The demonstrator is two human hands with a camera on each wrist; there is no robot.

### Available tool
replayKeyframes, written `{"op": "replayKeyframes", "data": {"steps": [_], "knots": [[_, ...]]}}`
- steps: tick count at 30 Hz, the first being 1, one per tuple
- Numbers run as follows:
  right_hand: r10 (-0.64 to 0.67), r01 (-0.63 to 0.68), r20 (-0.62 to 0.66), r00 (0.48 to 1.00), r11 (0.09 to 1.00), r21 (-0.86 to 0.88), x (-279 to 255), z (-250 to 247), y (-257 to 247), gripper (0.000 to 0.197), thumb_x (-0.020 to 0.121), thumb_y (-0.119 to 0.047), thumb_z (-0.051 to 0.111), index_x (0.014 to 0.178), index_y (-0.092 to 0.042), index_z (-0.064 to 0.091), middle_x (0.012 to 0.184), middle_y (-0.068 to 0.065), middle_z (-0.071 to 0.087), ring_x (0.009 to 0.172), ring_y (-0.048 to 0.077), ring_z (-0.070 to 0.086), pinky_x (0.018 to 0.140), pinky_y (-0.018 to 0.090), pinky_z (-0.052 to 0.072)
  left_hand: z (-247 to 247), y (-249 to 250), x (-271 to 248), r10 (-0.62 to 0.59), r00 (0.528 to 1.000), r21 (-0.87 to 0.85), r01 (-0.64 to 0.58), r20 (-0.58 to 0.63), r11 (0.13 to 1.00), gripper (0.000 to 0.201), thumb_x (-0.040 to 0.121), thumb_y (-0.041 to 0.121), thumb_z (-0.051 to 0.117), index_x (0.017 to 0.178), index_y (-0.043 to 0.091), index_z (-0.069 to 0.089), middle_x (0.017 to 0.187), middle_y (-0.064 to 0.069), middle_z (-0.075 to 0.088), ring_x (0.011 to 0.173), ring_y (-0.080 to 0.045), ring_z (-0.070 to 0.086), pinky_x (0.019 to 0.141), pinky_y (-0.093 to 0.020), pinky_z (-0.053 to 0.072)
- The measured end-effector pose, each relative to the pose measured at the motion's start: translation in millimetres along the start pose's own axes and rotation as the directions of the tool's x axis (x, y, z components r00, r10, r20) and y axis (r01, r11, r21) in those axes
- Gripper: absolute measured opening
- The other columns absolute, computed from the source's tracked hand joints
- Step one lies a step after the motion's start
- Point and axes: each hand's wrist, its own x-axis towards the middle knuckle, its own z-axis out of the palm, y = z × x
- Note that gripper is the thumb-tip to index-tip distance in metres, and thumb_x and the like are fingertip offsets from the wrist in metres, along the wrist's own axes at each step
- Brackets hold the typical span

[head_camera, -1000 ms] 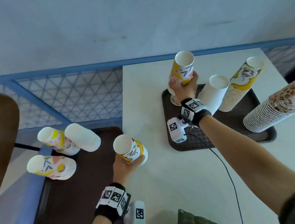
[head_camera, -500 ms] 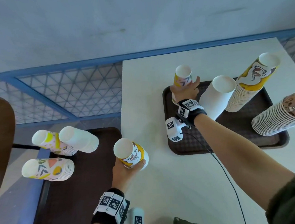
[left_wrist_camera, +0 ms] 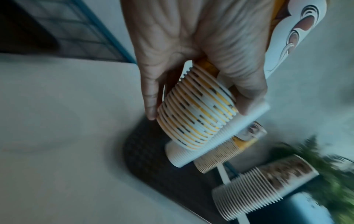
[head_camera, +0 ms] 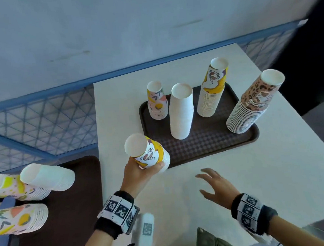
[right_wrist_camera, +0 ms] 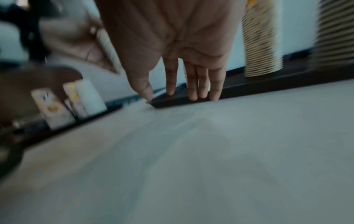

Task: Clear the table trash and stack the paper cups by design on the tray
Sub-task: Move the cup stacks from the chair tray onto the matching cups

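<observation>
My left hand (head_camera: 141, 168) grips a short stack of yellow-and-white cartoon cups (head_camera: 148, 153) (left_wrist_camera: 199, 115), upside down, just above the near left corner of the dark tray (head_camera: 204, 148). On the tray stand a small pink abstract-print stack (head_camera: 156, 102), a plain white stack (head_camera: 181, 111), a tall yellow cartoon stack (head_camera: 212, 88) and a leopard-print stack (head_camera: 252, 104). My right hand (head_camera: 213, 184) (right_wrist_camera: 184, 91) hovers over the white table (head_camera: 239, 184) near the tray's front edge, fingers straight and spread, holding nothing.
A dark brown surface (head_camera: 67, 217) left of the table carries two pink abstract-print stacks (head_camera: 13, 189) (head_camera: 15, 219) and a white stack (head_camera: 47, 176), all lying over. A blue mesh railing (head_camera: 40, 120) runs behind. A green bag (head_camera: 211, 243) sits at the table's near edge.
My right hand let go of the pink abstract stack on the tray and drew back toward me, now open. The left hand carried the yellow cartoon stack right, up to the tray.
</observation>
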Motion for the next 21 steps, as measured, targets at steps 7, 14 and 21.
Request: {"op": "replayKeyframes", "data": {"steps": [7,14,21], "knots": [[0.154,-0.152,-0.02,0.988,0.934,-0.325,-80.3,-5.5,111.1,0.098,0.067,-0.084,0.029,0.147,-0.033,0.004,0.15,0.016,0.022,0.138,0.038,0.024,0.096,0.053,0.035,106.6,98.2,21.6,0.246,0.941,-0.086,-0.233,0.232,0.969,0.073,0.056,0.035,0.08,0.12,0.011,0.053,0.11,0.011,0.065,0.1,0.005,0.063,0.088,-0.013,0.048],[0.142,-0.098,0.067,0.988,0.892,-0.442,-90.9,-8.5,148.9,0.116,0.056,-0.096,0.02,0.147,-0.024,0.011,0.157,0.015,-0.01,0.145,0.028,-0.009,0.106,0.049,0.031,172.0,212.3,59.6,0.444,0.889,-0.048,-0.442,0.112,0.896,0.072,0.057,0.047,0.075,0.119,0.025,0.044,0.105,0.019,0.062,0.104,-0.001,0.061,0.095,-0.025,0.05],[0.116,-0.019,0.209,0.971,0.908,-0.418,-92.4,-22.8,151.5,0.117,0.054,-0.096,0.022,0.147,-0.025,0.013,0.157,0.015,-0.008,0.146,0.025,-0.012,0.109,0.042,0.001,179.2,255.4,98.1,0.382,0.916,0.115,-0.369,-0.125,0.922,0.072,0.066,0.044,0.075,0.124,0.021,0.039,0.114,0.004,0.062,0.112,-0.024,0.059,0.099,-0.042,0.048]]}}
